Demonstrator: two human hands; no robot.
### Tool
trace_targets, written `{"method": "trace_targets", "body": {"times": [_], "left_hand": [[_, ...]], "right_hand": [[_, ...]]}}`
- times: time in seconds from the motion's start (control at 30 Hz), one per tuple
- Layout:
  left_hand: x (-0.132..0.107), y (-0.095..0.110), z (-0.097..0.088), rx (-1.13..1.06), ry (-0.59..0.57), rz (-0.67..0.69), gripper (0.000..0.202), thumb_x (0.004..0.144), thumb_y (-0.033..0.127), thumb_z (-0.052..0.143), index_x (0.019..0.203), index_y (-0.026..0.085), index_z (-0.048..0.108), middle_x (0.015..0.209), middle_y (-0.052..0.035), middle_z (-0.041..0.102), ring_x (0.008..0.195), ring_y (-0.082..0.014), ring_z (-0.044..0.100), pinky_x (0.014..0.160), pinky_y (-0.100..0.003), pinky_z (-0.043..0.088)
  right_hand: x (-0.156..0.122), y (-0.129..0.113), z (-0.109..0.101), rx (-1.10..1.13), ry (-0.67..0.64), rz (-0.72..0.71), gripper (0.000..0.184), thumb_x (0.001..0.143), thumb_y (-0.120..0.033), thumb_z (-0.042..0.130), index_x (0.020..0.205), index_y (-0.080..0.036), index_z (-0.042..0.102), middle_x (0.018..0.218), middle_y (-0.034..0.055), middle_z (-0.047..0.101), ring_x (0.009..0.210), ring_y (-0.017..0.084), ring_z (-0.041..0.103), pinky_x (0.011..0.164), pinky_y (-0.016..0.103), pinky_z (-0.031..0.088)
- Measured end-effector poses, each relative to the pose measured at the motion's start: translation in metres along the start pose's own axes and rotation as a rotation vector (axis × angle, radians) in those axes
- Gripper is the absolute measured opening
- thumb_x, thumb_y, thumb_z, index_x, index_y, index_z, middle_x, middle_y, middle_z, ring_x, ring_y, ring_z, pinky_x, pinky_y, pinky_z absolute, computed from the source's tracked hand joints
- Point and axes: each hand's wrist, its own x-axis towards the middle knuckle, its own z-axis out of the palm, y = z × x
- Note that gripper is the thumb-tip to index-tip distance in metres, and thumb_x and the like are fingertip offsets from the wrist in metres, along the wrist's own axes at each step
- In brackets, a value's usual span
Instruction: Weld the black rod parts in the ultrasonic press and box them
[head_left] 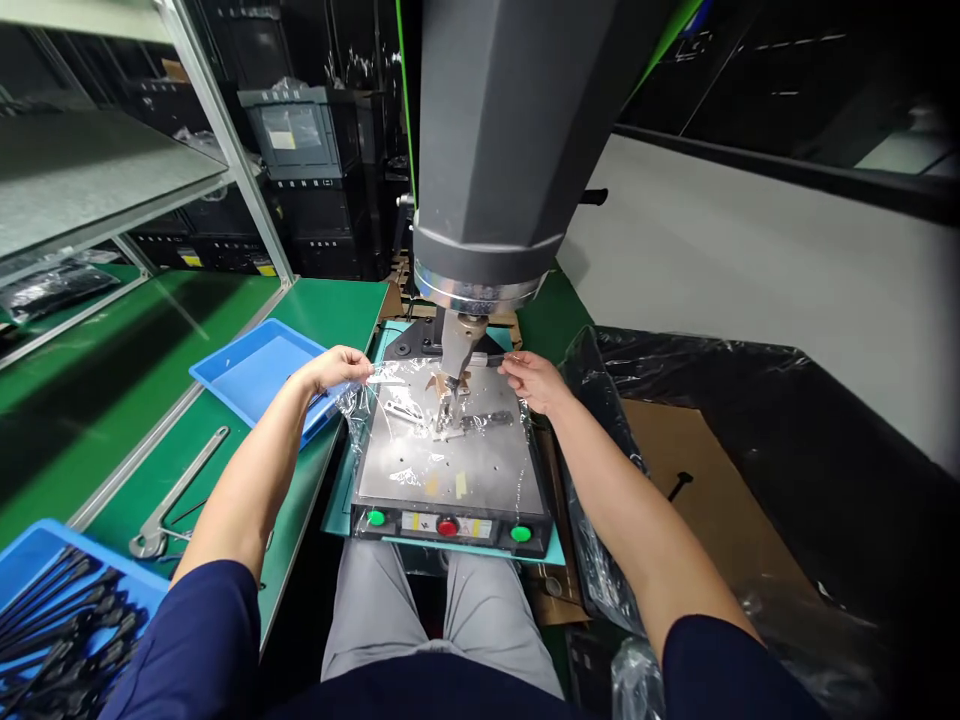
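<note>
Clear plastic film (352,402), perhaps a bag, is stretched between my two hands above a machine's flat metal plate (390,462). My left hand (337,368) pinches its upper left corner. At the upper right, my right hand (531,380) grips the film with closed fingers. Through the film I see a small fixture (448,428) standing on the plate. Directly over the fixture hangs the machine's metal horn (459,345), under a large dark grey head (495,150). Whether the film touches the horn or the plate, I cannot tell.
Green buttons (376,517) flank a red button (447,526) on the machine's front. To the left are a blue tray (255,365), an adjustable wrench (180,490) and a blue bin (52,530) of black parts. Cardboard (720,500) and dark plastic lie right; shelving (232,130) stands left.
</note>
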Motion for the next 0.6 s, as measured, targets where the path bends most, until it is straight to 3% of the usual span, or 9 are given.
{"method": "trace_targets", "body": {"times": [0.13,0.37,0.6], "left_hand": [[0.024,-0.006,0.005,0.024,0.034,-0.005,0.040,0.054,0.052,0.083,0.067,0.017,0.069,0.063,-0.0037,0.066,0.056,-0.0129,0.054,0.057,-0.027,0.044],[0.041,-0.004,0.027,0.016,0.095,0.083,0.037,0.057,0.048,0.079,0.069,0.016,0.068,0.062,-0.0015,0.063,0.056,-0.0121,0.052,0.058,-0.026,0.041],[0.064,-0.017,0.041,0.111,0.129,0.112,0.033,0.064,0.047,0.072,0.070,0.015,0.072,0.064,-0.0023,0.066,0.059,-0.0139,0.057,0.059,-0.026,0.042]], "right_hand": [[0.023,0.013,-0.009,-0.031,0.032,0.028,0.041,0.059,-0.037,0.089,0.081,-0.019,0.059,0.071,0.0012,0.064,0.044,0.005,0.036,0.038,0.018,0.014],[0.043,0.025,-0.031,-0.110,0.094,0.071,0.039,0.062,-0.035,0.089,0.081,-0.018,0.059,0.063,0.0002,0.062,0.040,0.004,0.033,0.036,0.017,0.015],[0.057,0.042,-0.028,-0.239,0.203,0.127,0.037,0.069,-0.042,0.086,0.076,-0.017,0.060,0.063,0.0033,0.064,0.037,0.005,0.034,0.033,0.018,0.018]]}}
